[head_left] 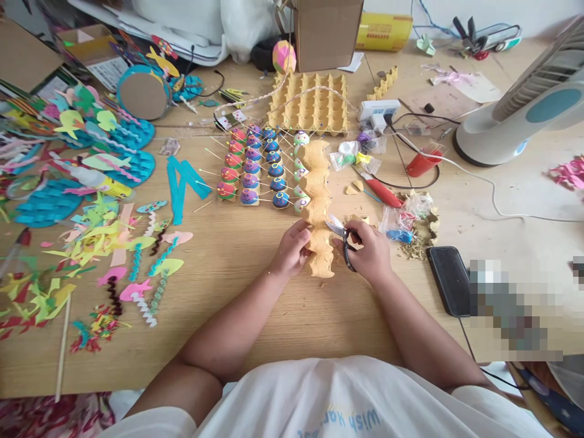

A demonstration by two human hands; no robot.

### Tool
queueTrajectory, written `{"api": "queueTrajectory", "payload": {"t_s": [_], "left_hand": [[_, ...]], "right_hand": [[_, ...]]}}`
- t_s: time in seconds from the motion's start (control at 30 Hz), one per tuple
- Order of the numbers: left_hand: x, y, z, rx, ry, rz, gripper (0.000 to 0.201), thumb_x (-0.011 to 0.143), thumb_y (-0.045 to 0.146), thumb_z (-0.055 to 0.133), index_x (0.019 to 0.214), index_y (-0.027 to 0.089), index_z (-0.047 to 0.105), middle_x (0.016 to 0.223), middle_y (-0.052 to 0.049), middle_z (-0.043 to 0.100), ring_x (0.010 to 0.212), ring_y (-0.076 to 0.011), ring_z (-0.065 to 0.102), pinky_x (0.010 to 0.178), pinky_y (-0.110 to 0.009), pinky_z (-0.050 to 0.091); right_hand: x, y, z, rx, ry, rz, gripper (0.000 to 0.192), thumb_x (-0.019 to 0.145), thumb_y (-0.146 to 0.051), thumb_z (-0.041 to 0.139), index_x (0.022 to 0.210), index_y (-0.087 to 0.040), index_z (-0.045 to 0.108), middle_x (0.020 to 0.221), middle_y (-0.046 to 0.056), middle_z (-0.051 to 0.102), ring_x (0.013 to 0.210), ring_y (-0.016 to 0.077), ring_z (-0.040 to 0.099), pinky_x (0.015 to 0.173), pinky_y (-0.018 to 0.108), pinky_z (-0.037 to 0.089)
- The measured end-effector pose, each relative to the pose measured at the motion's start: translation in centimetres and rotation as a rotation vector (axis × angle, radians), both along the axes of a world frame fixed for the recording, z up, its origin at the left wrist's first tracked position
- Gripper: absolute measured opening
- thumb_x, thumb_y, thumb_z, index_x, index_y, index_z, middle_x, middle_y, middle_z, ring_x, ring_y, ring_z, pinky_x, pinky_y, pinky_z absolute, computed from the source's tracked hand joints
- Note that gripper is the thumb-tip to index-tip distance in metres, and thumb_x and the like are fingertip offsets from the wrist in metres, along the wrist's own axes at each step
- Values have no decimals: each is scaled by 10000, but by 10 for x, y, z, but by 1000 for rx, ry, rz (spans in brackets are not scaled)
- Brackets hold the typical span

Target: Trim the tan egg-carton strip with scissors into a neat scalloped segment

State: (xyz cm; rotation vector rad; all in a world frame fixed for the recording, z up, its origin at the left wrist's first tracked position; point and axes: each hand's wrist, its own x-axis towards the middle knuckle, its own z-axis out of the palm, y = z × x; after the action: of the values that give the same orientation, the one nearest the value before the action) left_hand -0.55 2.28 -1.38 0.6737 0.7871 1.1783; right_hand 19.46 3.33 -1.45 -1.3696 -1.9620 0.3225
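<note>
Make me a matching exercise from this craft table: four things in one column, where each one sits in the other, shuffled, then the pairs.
Things
1. scissors
2. egg carton strip
3. phone
4. fan

Places
A. far right of the table, by the edge of the picture
B. in the right hand
C. lying flat on the table, right of the right hand
D. gripped at its side by the left hand

Pairs: 1-B, 2-D, 3-C, 4-A
</note>
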Motion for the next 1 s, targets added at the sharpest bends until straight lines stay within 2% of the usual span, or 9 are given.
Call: {"api": "queueTrajectory", "payload": {"t_s": [0.07,0.17,0.27,0.33,0.47,0.57,0.67,0.8,1.0], "left_hand": [[0,0,0,5,-12,-6,635,639,704,885,1054,244,750,846,-7,713,606,-108,584,486,-212,422],[1,0,-4,-2,-31,-10,643,642,681,899,1074,230,748,781,10,667,543,-76,512,437,-188,342],[1,0,-10,-11,-16,-61,646,644,676,904,1057,211,730,742,17,645,527,-79,515,442,-192,349],[1,0,-15,2,6,-124,635,654,642,917,1066,203,715,753,12,662,534,-80,533,468,-195,370],[3,-2,-18,77,34,-250,607,706,552,926,1140,204,683,900,-38,732,686,-121,642,616,-222,471],[5,-2,-20,137,35,-291,637,723,558,915,1201,220,663,889,-26,721,730,-139,658,679,-244,501],[5,-1,-22,157,93,-242,679,762,657,845,1250,220,668,886,-31,715,758,-157,659,676,-250,497],[4,-1,-26,158,136,-156,652,857,726,706,1239,198,706,1065,-87,746,886,-197,686,740,-280,522],[5,2,-23,92,17,-153,652,778,616,848,1259,202,700,1183,-102,750,1060,-251,713,851,-318,550]], "right_hand": [[-2,0,-2,-69,103,17,353,879,-558,731,996,-238,639,690,-30,590,600,143,529,603,279,413],[-4,1,-4,-237,431,65,420,874,-621,713,1029,-250,591,703,-36,590,600,147,541,576,279,440],[-7,4,-6,-373,740,112,461,908,-670,646,1106,-266,544,758,-14,643,642,167,605,584,296,485],[-8,5,-5,-417,830,134,496,882,-678,676,1128,-273,529,810,-1,663,668,172,626,604,311,512],[-9,5,-3,-419,844,148,507,800,-628,786,1044,-270,522,783,-34,595,636,144,570,593,294,494],[-10,5,-1,-386,846,163,461,802,-575,802,987,-269,512,763,-47,547,633,129,531,571,266,446],[-9,4,1,-388,891,162,449,786,-538,830,978,-275,521,790,-41,557,658,130,534,585,262,439],[-8,2,-1,-429,947,160,457,719,-455,909,963,-283,562,812,-40,570,694,129,534,649,269,469],[-8,-2,-7,-460,912,189,403,723,-405,919,943,-284,604,828,-31,611,735,141,568,661,274,477]]}}
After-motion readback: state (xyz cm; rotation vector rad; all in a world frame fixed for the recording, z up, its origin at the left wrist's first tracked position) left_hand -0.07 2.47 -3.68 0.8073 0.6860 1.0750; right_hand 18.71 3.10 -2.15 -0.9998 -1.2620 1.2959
